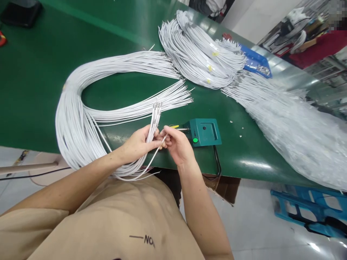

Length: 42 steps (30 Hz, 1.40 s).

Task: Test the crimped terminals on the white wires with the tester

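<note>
My left hand point(141, 143) is closed round a small bunch of white cables point(154, 124), whose metal-tipped ends stick up above the fingers. Close beside it, my right hand point(177, 144) pinches a single white cable point(159, 146) near its end. Just right of the right fingertips stands a small teal machine point(205, 131) with a green button and a metal shaft pointing toward the hand. A yellow piece point(174, 126) shows by that shaft. The held cables run down into a large looped bundle of white cables point(70, 108) on the left. The exact cable tip is hidden by my fingers.
Coiled white cables point(195, 50) lie at the back, beside a blue tray point(256, 61) of small metal parts. Cables in clear plastic point(295, 122) cover the right side of the green table point(119, 29). A blue stool point(306, 206) stands below; a person in a red sleeve point(320, 48) is beyond.
</note>
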### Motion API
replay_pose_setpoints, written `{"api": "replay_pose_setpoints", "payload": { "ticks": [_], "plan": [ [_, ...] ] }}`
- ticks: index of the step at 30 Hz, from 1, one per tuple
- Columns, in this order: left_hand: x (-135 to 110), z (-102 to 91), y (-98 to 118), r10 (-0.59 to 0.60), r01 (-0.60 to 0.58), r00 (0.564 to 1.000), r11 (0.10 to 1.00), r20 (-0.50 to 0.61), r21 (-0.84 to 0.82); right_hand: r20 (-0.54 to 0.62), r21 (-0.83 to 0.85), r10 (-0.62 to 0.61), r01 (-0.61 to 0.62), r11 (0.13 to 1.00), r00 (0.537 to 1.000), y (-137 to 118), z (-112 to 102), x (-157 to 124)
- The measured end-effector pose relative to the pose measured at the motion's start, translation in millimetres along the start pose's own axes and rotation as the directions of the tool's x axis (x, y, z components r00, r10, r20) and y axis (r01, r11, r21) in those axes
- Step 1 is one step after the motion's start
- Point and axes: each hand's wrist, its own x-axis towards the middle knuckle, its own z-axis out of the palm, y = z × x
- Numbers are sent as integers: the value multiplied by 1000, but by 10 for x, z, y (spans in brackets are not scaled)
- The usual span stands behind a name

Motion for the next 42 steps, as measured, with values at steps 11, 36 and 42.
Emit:
{"api": "replay_pose_setpoints", "payload": {
  "ticks": [11, 36, 42],
  "plan": [
    [10, -30, -54, 23, -23, 998, 1000, -60, -5, 52, 158, 70, -77, 985, 996, 96, -60, -82],
    [185, -21, -116, -106, 100, 994, 971, -20, -218, 444, -862, -413, 253, -439, 795, -319, -448, 9],
    [240, 46, -102, -115, 104, 988, 989, -99, -109, 494, -821, -303, 323, -470, 815, -369, -544, 119]
  ]
}}
